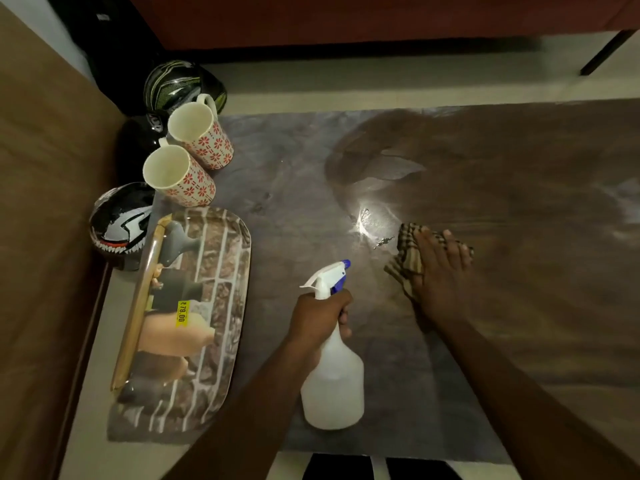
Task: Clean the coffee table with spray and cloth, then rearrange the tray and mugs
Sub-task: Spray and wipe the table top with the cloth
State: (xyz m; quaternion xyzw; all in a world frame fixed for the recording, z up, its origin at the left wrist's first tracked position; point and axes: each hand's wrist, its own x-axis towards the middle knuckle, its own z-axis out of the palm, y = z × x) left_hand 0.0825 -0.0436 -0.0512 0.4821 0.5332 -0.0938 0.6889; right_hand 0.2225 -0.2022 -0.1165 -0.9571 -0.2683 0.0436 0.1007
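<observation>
The room is dim, with one bright glare spot (372,220) shining off the glossy marbled tabletop (502,306). Pale floor (346,84) runs beyond it to a dark red sofa (346,19) with a black leg (604,53). Left, a brown panel (45,202) stands beside three helmets (180,84).

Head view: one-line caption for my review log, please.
Right hand presses a checked cloth on the coffee table; left hand holds a spray bottle, tray and two mugs aside.
</observation>
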